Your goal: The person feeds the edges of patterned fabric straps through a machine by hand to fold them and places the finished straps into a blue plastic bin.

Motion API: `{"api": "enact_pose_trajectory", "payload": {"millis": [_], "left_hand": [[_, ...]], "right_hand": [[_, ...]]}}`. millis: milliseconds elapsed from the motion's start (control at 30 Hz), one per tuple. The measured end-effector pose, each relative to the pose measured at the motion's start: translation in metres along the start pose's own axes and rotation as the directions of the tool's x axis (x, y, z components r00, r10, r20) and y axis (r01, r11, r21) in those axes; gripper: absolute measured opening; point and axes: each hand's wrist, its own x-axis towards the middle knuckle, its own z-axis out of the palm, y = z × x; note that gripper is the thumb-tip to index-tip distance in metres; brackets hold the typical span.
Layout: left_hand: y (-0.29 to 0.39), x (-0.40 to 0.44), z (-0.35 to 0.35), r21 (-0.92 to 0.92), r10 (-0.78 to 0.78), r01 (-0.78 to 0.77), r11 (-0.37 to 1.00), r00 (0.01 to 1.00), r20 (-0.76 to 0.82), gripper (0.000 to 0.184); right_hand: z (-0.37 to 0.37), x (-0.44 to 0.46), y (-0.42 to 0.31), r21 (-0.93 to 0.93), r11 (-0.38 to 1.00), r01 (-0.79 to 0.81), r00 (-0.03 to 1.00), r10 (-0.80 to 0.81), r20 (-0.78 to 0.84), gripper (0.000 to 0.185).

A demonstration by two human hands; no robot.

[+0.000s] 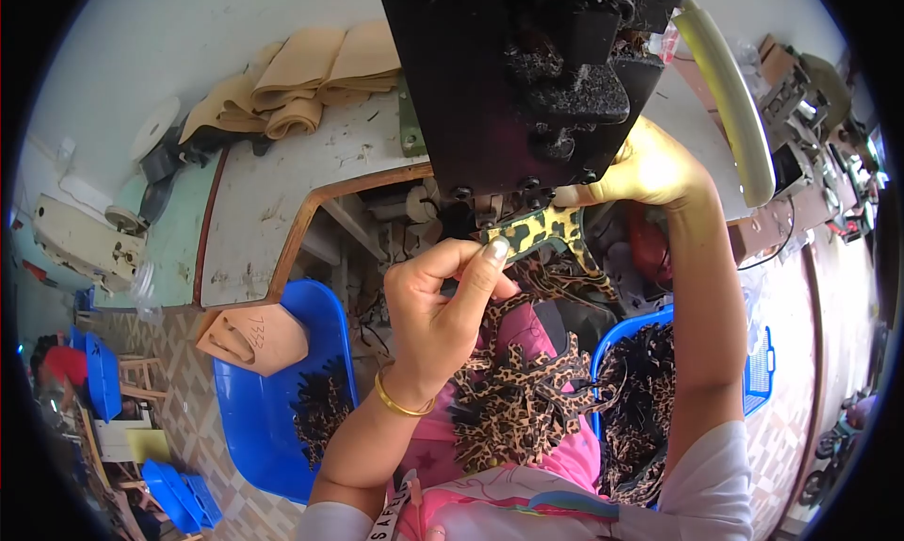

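Between finger and thumb, my left hand (pixel 452 296) pinches one end of a leopard-print strap piece (pixel 541 230) under the black machine head (pixel 518 89). My right hand (pixel 650 169) reaches in from the right beside the machine head, fingers bent near the piece's far edge; the machine partly hides the fingertips, so their grip is unclear. Narrow strips of the piece hang down to the right. A heap of similar leopard-print pieces (pixel 523 400) lies on my lap.
A blue tub (pixel 240 428) at left holds dark leopard pieces and a marked brown paper pattern (pixel 254 339). Another blue basket (pixel 603 339) at right is full of pieces. Folded tan sheets (pixel 311 65) rest on the worn table (pixel 273 183). A pale curved machine part (pixel 730 98) stands at right.
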Motion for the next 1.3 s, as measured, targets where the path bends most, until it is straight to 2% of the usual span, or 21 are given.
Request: {"api": "enact_pose_trajectory", "payload": {"millis": [133, 167, 267, 300, 400, 433, 467, 533, 567, 600, 633, 700, 767, 867, 933, 967, 1033, 1067, 1267, 1300], "left_hand": [[-0.006, -0.001, -0.012, 0.015, 0.066, -0.065, 0.998, 0.997, -0.046, 0.019], [0.002, -0.001, -0.015, 0.083, 0.028, -0.025, 0.996, 0.999, -0.036, 0.019], [-0.003, -0.001, -0.021, 0.039, 0.037, -0.033, 0.999, 0.993, -0.112, 0.019], [-0.010, 0.000, -0.018, -0.091, 0.075, -0.091, 0.992, 0.983, -0.168, 0.017], [-0.019, 0.002, -0.012, -0.327, 0.016, -0.070, 0.942, 0.986, -0.166, 0.017], [-0.014, 0.000, -0.005, -0.285, -0.010, -0.032, 0.958, 0.989, -0.145, 0.016], [-0.019, 0.000, -0.011, -0.157, 0.074, -0.075, 0.985, 0.997, -0.015, 0.014], [-0.023, 0.001, -0.005, -0.169, 0.064, -0.077, 0.983, 0.995, -0.078, 0.011], [-0.020, 0.002, -0.006, -0.123, 0.081, -0.090, 0.988, 0.994, -0.076, 0.010], [-0.015, 0.003, -0.009, -0.075, 0.099, -0.104, 0.992, 0.992, -0.073, 0.010], [-0.012, 0.004, -0.013, -0.026, 0.115, -0.117, 0.993, 0.991, -0.069, 0.009], [-0.012, 0.004, -0.019, -0.060, 0.121, -0.125, 0.990, 0.990, -0.073, 0.009], [-0.015, 0.004, -0.028, -0.067, 0.135, -0.138, 0.988, 0.989, -0.051, 0.007], [-0.013, 0.003, -0.037, -0.159, 0.108, -0.123, 0.980, 0.989, -0.101, 0.006], [-0.012, 0.002, -0.043, -0.199, 0.089, -0.108, 0.974, 0.991, -0.100, 0.006], [-0.013, 0.001, -0.047, -0.213, 0.077, -0.100, 0.972, 0.991, -0.111, 0.005], [-0.013, 0.000, -0.053, -0.233, 0.049, -0.079, 0.969, 0.990, -0.131, 0.004], [-0.012, 0.001, -0.057, -0.197, 0.058, -0.086, 0.977, 0.988, -0.141, 0.005], [-0.020, 0.006, -0.086, -0.035, 0.025, -0.031, 0.999, 0.986, -0.164, 0.008], [-0.020, 0.008, -0.084, 0.120, 0.099, -0.069, 0.990, 0.959, -0.265, 0.012]], "right_hand": [[0.007, 0.000, -0.005, 0.095, 0.995, 0.022, 0.999, -0.025, 0.027, 0.014], [0.011, 0.000, -0.006, 0.107, 0.994, 0.028, 0.999, -0.030, 0.020, 0.016], [0.020, -0.001, -0.009, 0.120, 0.993, 0.019, 1.000, -0.018, -0.010, 0.018], [0.023, -0.002, -0.010, 0.125, 0.992, 0.028, 0.999, -0.025, -0.022, 0.019], [0.031, -0.004, -0.014, 0.098, 0.995, 0.012, 0.998, -0.006, -0.060, 0.021], [0.034, -0.005, -0.016, 0.075, 0.997, -0.013, 0.997, 0.019, -0.079, 0.022], [0.038, -0.006, -0.020, 0.044, 0.999, -0.003, 0.993, 0.008, -0.115, 0.022], [0.042, -0.006, -0.026, -0.021, 1.000, 0.012, 0.983, -0.016, -0.186, 0.024], [0.039, -0.007, -0.024, -0.277, 0.959, 0.063, 0.974, -0.119, -0.192, 0.027], [0.031, -0.007, -0.019, -0.515, 0.851, 0.104, 0.960, -0.221, -0.171, 0.031], [0.024, -0.007, -0.018, -0.607, 0.781, 0.146, 0.944, -0.293, -0.150, 0.034], [0.008, -0.008, -0.016, -0.771, 0.604, 0.202, 0.896, -0.432, -0.104, 0.041], [-0.004, -0.012, -0.026, -0.760, 0.634, 0.143, 0.930, -0.349, -0.115, 0.037], [-0.014, -0.016, -0.036, -0.640, 0.768, 0.005, 0.985, -0.115, -0.129, 0.032], [-0.020, -0.015, -0.035, -0.504, 0.863, -0.044, 0.997, 0.006, -0.076, 0.030], [-0.017, -0.013, -0.028, -0.478, 0.877, 0.059, 0.992, -0.105, -0.070, 0.027], [-0.013, -0.012, -0.031, -0.286, 0.955, -0.083, 0.996, 0.072, -0.050, 0.025], [-0.010, -0.010, -0.033, -0.186, 0.970, -0.159, 0.987, 0.157, -0.026, 0.024], [0.019, -0.011, -0.024, 0.084, 0.985, -0.153, 0.985, 0.159, -0.069, 0.021], [0.025, -0.013, -0.019, 0.142, 0.981, -0.129, 0.987, 0.142, -0.082, 0.021]]}}
